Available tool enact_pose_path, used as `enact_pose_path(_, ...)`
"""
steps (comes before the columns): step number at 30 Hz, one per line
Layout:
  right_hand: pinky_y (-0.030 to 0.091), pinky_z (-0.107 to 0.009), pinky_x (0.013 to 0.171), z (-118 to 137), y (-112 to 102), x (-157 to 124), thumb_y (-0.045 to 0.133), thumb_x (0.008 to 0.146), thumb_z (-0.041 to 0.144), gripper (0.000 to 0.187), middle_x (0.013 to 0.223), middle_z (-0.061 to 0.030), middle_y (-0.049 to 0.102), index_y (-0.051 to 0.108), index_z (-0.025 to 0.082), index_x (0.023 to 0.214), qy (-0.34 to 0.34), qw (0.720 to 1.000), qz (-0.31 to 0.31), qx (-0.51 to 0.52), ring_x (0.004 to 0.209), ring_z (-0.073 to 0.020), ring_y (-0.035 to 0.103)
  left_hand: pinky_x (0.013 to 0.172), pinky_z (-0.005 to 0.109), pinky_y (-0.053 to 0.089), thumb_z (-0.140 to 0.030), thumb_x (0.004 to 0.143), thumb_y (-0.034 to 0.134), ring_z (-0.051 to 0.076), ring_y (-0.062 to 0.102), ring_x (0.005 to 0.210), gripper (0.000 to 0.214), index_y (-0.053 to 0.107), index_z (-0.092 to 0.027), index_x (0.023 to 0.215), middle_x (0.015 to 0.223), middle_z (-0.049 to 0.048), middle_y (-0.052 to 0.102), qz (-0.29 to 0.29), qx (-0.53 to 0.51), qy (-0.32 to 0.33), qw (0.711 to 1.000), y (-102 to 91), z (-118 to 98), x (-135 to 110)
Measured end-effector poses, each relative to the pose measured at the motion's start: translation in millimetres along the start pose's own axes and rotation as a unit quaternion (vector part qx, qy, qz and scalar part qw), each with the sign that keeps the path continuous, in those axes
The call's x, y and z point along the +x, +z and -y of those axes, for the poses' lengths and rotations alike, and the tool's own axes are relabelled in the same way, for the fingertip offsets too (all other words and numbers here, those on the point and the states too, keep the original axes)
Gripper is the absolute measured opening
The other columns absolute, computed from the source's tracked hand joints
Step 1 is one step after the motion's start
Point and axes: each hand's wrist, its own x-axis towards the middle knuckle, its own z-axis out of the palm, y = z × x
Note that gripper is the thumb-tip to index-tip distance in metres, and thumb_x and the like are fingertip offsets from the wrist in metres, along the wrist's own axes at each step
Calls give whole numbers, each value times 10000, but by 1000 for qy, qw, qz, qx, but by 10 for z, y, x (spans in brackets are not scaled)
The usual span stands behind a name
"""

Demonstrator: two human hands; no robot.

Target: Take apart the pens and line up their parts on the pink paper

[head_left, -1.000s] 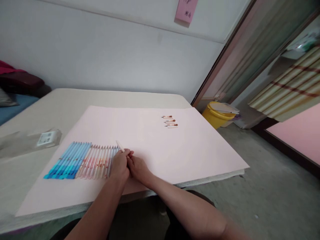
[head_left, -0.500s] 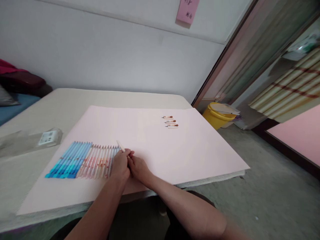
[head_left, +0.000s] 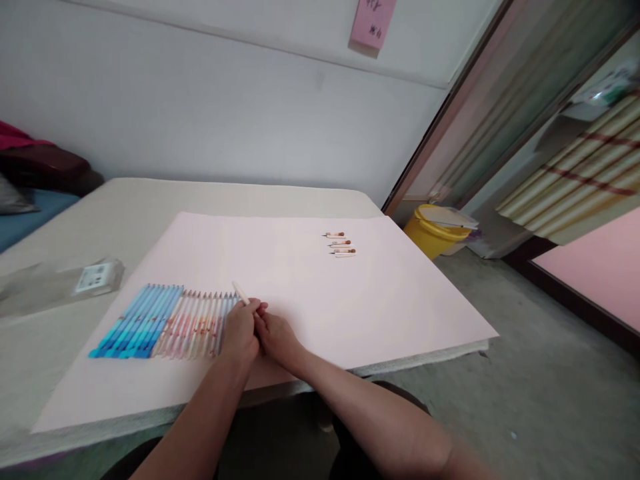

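My left hand [head_left: 241, 328] is closed around a slim whitish pen [head_left: 239, 291], whose upper end sticks out past the fingers toward the upper left. Against it, my right hand [head_left: 278, 335] has its fingers closed at the lower part of the same pen; that part is mostly covered by the hands. Just left of my left hand lies a row of pens side by side, several blue ones [head_left: 145, 317] and several pale pink and white ones [head_left: 193, 323]. Three brown-ended pens with dark fine tips [head_left: 342, 252] lie apart, farther back to the right.
A pale pink sheet [head_left: 400, 300] covers much of the table [head_left: 150, 197]. At the left lies a clear plastic packet [head_left: 95, 277] with a label. A yellow bin [head_left: 430, 233] stands on the floor beyond the right edge, and a wall rises behind the table.
The view has shifted very slightly. Both hands keep the same hold on the pen, and the laid-out pens stay where they were.
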Motion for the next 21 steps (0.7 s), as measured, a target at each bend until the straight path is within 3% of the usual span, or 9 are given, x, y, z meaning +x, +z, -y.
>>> enact_pose_path(21,437,-284,624,-1,-11,-9,151,995,367,514,877,-125,678,605,128,1026,-28,999,3,-14,750,-206,624,539,215,382,-110,587,626,97,524,548,86,564,-134,642,595,24,609,5,-7,10,1000,-26,50,43)
